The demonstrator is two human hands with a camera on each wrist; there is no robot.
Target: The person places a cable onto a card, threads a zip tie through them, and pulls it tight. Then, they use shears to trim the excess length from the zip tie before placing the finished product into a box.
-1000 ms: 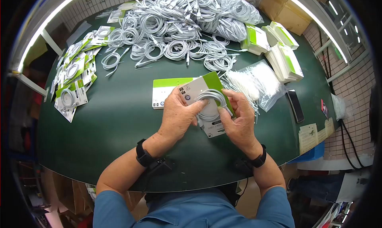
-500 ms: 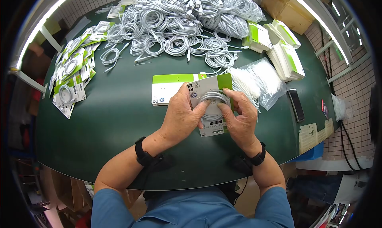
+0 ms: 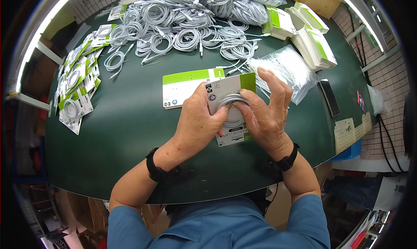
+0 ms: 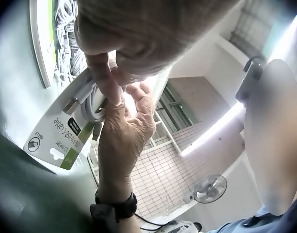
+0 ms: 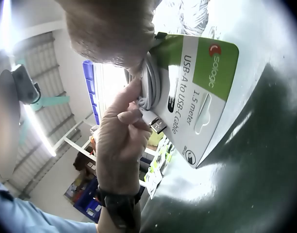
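A white and green packaging card (image 3: 223,87) printed "USB-A to USB-C cable" is held over the table with a coiled white USB cable (image 3: 236,118) on its face. My left hand (image 3: 195,121) grips the card's left side, thumb on the coil and fingers behind the card. From the right, my right hand (image 3: 271,116) pinches the coil between thumb and index finger, its other fingers raised. In the right wrist view the cable's USB plug (image 5: 158,125) hangs beside the card's lower part. Just behind lies a stack of similar cards (image 3: 184,89).
A large heap of coiled white cables (image 3: 186,19) covers the back. Cards with cables attached (image 3: 74,82) pile up at left. Right of the hands are a bag of white zip ties (image 3: 291,71), card stacks (image 3: 315,47) and a phone (image 3: 329,98).
The card has turned more upright. My right hand's middle and other fingers have lifted away from the card, while its thumb and index finger stay at the coil. The view has shifted slightly.
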